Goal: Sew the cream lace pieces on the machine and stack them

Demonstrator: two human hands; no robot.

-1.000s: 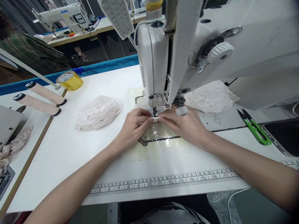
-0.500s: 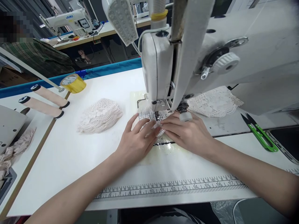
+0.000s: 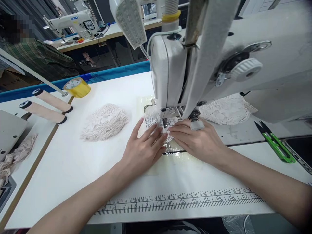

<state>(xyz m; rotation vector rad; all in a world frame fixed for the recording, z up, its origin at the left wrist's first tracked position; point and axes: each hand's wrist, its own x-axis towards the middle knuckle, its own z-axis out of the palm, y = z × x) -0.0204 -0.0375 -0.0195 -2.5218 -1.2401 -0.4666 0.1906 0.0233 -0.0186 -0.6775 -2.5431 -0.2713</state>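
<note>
Left grip (image 3: 143, 151): open, fingers stretched flat, pressing down on the lace piece (image 3: 151, 119); nothing clasped. Right grip (image 3: 200, 143): likewise open and flat, fingertips meeting the left ones on the lace. The lace piece lies on the counter (image 3: 73, 162) under the needle area (image 3: 165, 122) of the sewing machine (image 3: 170, 74), part of it hidden by my fingers. A heap of lace (image 3: 104, 122) sits near my left grip; a second heap (image 3: 226, 109) lies behind the machine arm to the right. Green snips (image 3: 276, 144) rest well apart on the right. A yellow tape roll (image 3: 76, 87) stands at the far left edge.
</note>
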